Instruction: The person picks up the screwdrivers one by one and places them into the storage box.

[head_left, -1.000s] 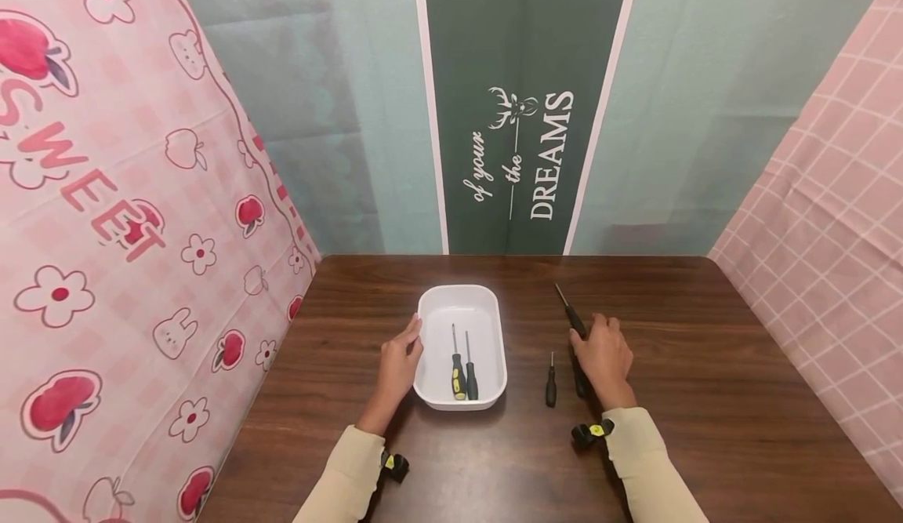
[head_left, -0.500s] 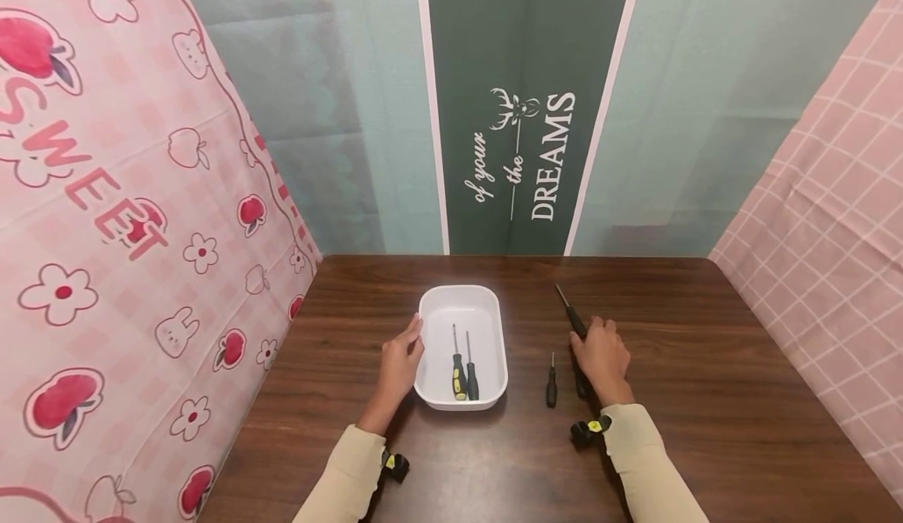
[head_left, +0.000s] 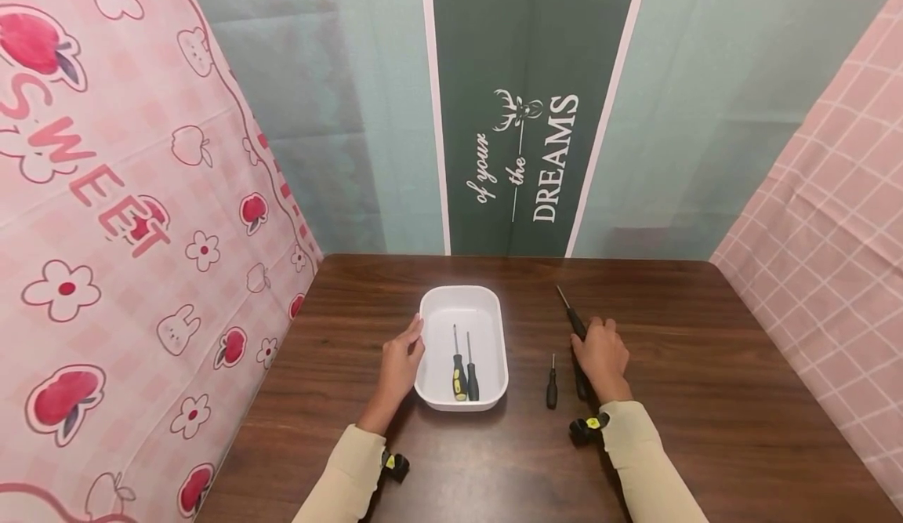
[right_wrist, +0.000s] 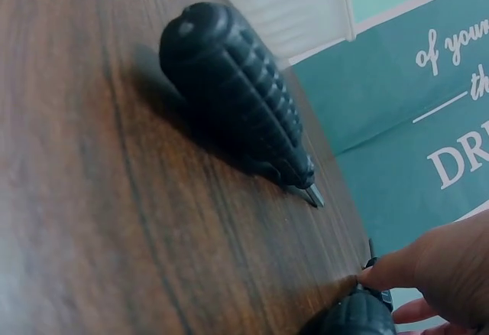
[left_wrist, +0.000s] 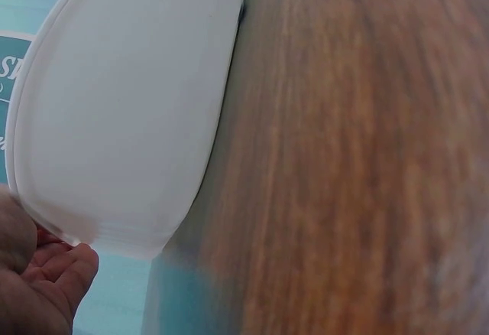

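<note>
A white tray (head_left: 481, 303) lies on the table; inside are a black-and-yellow screwdriver (head_left: 459, 378) and a slim dark screwdriver (head_left: 473, 382). My left hand (head_left: 402, 362) holds the tray's left rim, thumb and fingers at its edge (left_wrist: 57, 274). To the right, my right hand (head_left: 603, 354) grips a long black screwdriver (head_left: 576, 321), tip pointing away; thumb (right_wrist: 397, 266) and fingers close around it. A black handle (head_left: 581, 383) shows below that hand, largely covered by it. Between tray and hand lies a short black screwdriver (head_left: 552, 391), its ribbed handle (right_wrist: 233, 82) large in the right wrist view.
The dark wood table (head_left: 353, 296) ends at a green and teal cloth (head_left: 522, 37) behind. Pink printed cloth (head_left: 141, 272) hangs on the left, pink checked cloth (head_left: 832, 194) on the right. Black wrist cameras (head_left: 395, 466) sit at both cuffs.
Both hands, the tray and the screwdrivers stay nearly where they were. The head view has shifted slightly, and the right wrist has edged a little upward in it.
</note>
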The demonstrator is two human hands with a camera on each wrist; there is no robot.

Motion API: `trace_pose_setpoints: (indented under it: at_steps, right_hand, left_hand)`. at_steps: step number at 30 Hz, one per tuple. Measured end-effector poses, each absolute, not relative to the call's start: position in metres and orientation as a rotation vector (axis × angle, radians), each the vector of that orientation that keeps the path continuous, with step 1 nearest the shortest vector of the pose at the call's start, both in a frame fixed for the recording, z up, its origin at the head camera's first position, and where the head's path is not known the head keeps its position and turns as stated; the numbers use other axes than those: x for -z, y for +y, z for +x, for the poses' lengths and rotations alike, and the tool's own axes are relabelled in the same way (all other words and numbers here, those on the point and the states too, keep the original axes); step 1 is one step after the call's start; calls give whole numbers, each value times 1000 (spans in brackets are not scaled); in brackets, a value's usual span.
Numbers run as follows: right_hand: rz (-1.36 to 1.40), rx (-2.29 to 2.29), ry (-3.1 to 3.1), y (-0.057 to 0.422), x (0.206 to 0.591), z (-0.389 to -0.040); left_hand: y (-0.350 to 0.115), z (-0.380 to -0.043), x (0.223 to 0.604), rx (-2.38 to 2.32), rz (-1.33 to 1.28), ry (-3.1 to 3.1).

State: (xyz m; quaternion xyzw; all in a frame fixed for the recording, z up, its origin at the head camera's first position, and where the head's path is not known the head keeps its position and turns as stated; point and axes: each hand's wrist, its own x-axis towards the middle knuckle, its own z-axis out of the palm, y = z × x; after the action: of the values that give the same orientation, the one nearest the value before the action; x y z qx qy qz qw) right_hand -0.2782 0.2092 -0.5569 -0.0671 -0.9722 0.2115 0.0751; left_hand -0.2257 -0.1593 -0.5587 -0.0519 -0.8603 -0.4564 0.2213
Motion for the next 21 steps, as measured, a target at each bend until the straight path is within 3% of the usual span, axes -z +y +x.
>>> trace_pose_setpoints:
  at_steps: [21]
  right_hand:
    - [-174,-639,-2910,210,558,-283]
  left_hand:
    - [-159,-225,557,1264,-146,-2379]
